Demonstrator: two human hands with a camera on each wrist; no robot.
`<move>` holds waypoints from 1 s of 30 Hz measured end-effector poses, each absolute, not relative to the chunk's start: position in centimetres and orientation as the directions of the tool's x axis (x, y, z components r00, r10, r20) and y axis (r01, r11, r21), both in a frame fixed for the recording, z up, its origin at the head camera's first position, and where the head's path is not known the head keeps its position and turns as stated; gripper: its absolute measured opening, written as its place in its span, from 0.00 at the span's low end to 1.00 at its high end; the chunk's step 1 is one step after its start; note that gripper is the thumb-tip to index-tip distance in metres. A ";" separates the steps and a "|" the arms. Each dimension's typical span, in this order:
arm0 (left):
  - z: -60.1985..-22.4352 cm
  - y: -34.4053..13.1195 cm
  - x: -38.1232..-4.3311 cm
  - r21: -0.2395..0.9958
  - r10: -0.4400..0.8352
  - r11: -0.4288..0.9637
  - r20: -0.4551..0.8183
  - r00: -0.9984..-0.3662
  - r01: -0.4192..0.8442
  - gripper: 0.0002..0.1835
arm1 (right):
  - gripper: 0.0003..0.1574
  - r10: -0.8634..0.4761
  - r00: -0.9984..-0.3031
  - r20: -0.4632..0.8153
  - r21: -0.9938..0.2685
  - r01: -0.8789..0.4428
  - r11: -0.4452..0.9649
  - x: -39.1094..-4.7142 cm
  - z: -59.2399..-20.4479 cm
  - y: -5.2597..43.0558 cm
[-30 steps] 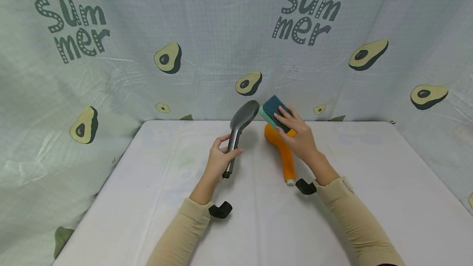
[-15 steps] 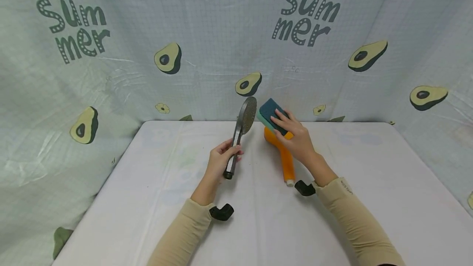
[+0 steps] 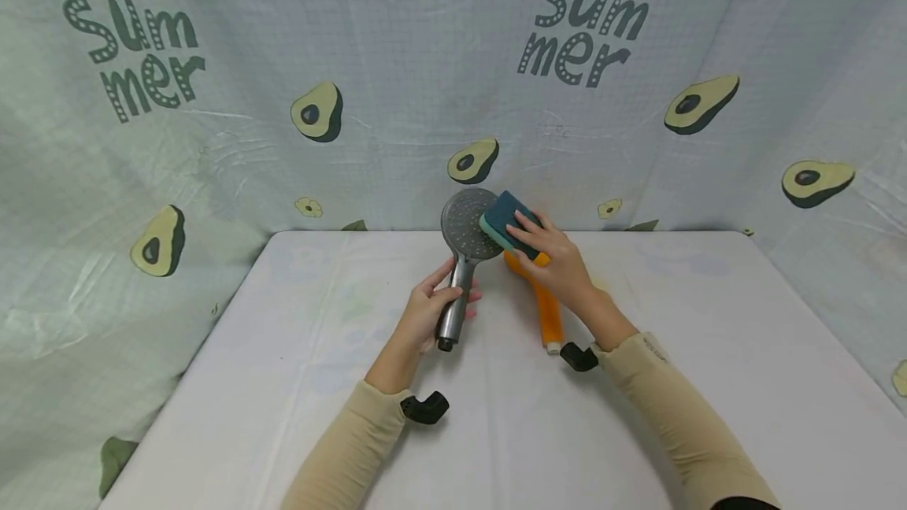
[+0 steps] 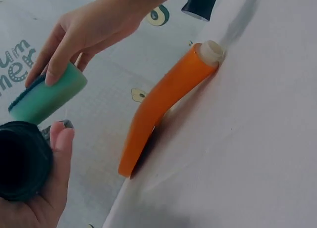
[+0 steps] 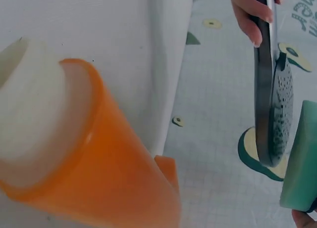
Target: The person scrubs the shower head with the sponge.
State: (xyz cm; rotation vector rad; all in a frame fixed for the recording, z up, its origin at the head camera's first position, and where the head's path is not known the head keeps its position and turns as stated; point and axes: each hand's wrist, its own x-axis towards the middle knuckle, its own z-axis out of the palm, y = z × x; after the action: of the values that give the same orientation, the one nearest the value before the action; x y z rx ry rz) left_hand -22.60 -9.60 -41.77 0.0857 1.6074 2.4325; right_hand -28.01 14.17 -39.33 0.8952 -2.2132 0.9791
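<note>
My left hand [image 3: 427, 307] grips the handle of a grey shower head [image 3: 468, 220], held up over the table with its dotted spray face toward the head camera. In my right hand [image 3: 561, 264] is a two-layer sponge [image 3: 516, 220], dark blue on one side and mint green on the other. Its green side faces the spray face and overlaps its right edge in the head view. From the right wrist, a narrow gap shows between the sponge [image 5: 301, 161] and the shower head [image 5: 281, 114]. The dark handle end [image 4: 20, 161] fills the left wrist view's lower-left corner.
An orange shower head [image 3: 548, 317] with a white connector end lies on the white-covered table [image 3: 319, 431], below my right hand. Behind the table hangs a pale curtain [image 3: 397, 101] printed with avocados and lettering. Black camera mounts [image 3: 425, 408] stick out at both wrists.
The left hand has turned the grey shower head, so its smooth back is replaced by the dotted spray face. The right hand has brought the sponge left and slightly down, against the head's outline.
</note>
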 end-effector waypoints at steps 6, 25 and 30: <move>-41.8 -9.4 -22.5 0.902 0.246 -0.396 -0.076 -0.966 -0.172 0.32 | 0.36 -0.411 -0.606 0.681 -0.346 -0.761 0.549 -28.8 -39.4 13.2; -42.2 -9.4 -22.4 0.886 0.274 -0.431 -0.051 -0.960 -0.170 0.36 | 0.31 -0.565 -0.591 0.575 -0.160 -0.759 0.631 -28.6 -39.3 13.0; -42.1 -9.4 -22.5 0.892 0.264 -0.419 -0.060 -0.963 -0.171 0.37 | 0.30 -0.509 -0.634 0.582 -0.219 -0.725 0.653 -28.9 -39.1 13.4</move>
State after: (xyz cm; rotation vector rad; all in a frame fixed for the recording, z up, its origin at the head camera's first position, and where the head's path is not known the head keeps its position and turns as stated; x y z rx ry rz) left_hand -22.47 -9.43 -42.15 0.1294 1.5208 2.4454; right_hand -28.89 13.36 -39.11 0.9624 -2.3943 0.6086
